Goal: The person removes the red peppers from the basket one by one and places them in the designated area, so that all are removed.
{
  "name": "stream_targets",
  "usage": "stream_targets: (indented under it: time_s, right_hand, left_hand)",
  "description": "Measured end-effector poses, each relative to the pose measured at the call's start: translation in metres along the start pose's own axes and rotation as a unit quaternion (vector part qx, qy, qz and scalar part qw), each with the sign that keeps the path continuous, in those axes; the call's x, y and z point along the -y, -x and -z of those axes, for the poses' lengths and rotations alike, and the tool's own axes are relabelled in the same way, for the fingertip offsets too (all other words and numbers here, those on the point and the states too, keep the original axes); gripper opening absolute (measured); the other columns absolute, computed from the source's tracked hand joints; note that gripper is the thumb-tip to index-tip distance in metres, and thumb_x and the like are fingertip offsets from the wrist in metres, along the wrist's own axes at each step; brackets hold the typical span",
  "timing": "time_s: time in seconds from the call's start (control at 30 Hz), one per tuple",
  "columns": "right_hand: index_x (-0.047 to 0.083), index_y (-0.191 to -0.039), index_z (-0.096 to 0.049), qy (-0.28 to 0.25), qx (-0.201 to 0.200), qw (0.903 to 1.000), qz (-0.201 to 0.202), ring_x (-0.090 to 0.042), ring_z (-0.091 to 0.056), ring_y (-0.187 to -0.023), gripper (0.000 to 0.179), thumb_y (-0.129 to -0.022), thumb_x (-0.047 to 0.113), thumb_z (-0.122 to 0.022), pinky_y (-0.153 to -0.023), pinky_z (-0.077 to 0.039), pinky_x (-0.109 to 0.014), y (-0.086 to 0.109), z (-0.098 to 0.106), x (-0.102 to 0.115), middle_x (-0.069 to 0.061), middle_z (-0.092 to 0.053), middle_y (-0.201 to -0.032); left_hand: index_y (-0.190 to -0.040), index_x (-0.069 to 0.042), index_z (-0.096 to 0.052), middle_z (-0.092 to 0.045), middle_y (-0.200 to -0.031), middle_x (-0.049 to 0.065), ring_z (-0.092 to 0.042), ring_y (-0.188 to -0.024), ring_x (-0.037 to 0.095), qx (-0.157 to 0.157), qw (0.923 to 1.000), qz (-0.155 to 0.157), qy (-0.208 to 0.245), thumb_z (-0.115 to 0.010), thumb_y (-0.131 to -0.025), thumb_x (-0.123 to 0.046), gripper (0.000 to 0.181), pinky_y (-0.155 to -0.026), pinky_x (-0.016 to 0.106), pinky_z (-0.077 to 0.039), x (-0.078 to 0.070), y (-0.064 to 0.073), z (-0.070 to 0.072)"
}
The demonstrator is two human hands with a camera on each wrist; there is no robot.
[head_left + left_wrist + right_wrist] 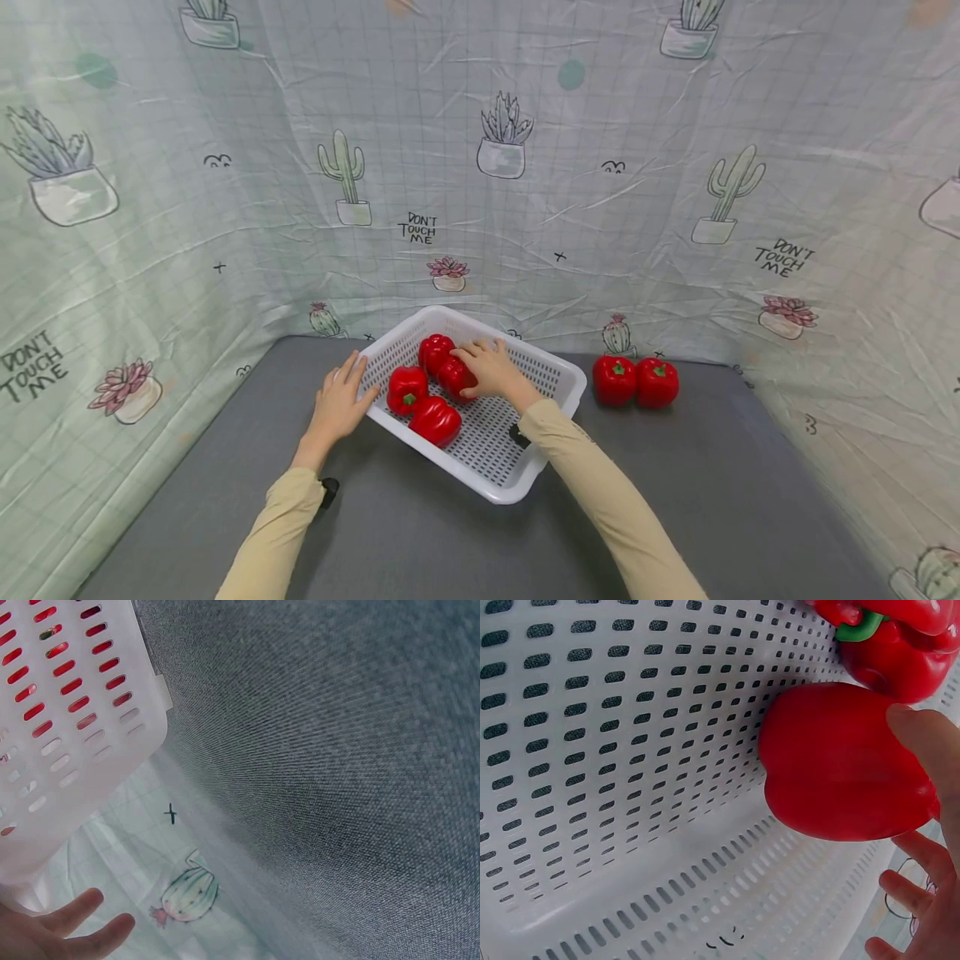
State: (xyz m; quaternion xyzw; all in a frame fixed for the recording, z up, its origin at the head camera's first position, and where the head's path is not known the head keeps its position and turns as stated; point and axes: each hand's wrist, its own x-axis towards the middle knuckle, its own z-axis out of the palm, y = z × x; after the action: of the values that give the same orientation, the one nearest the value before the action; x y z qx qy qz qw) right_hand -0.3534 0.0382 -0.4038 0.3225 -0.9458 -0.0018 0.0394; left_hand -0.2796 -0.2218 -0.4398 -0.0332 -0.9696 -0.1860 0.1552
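A white perforated plastic basket [480, 483] sits at a slant on the grey table, with several red bell peppers inside. My right hand [489, 367] reaches in and grips one red bell pepper [454, 378] between thumb and fingers. In the right wrist view this pepper [840, 761] lies on its side, thumb on its upper part. Around it lie a pepper at the back [435, 352], one with a green stem [407, 388] and one nearest the front [437, 422]. My left hand [341, 404] rests at the basket's left rim, fingers mostly straight.
Two more red bell peppers, one on the left [614, 381] and one on the right [657, 383], stand side by side to the right of the basket. A cactus-print cloth [540, 242] hangs behind and along both sides of the grey table [420, 550].
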Motion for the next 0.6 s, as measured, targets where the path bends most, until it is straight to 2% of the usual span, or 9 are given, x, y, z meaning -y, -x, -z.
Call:
stream_targets:
  time_s: [0.33,0.6]
  right_hand:
    - [0.018,-0.132,-0.037,0.003,0.015,0.9999,-0.007,-0.023,-0.035,-0.126,0.075,-0.069,0.034,-0.075,-0.105,-0.023,-0.052,0.0003,-0.0008,0.0026,-0.003,-0.044,-0.135]
    - [0.021,-0.125,-0.034,0.028,0.036,0.9988,0.020,-0.023,-0.039,-0.123,0.074,-0.066,0.036,-0.076,-0.102,-0.028,-0.051,0.0009,-0.0024,0.0048,0.000,-0.047,-0.133]
  left_hand:
    - [-0.138,-0.003,-0.031,-0.025,-0.145,0.020,-0.029,-0.123,0.049,0.001,1.0000,-0.003,-0.002,-0.048,-0.088,-0.035,0.062,-0.086,0.069,-0.030,-0.0012,-0.0002,0.0005]
    - [-0.138,-0.003,-0.031,-0.025,-0.145,0.020,-0.029,-0.123,0.048,-0.001,1.0000,0.001,-0.004,-0.049,-0.088,-0.034,0.061,-0.087,0.069,-0.029,-0.0012,0.0011,-0.0006]
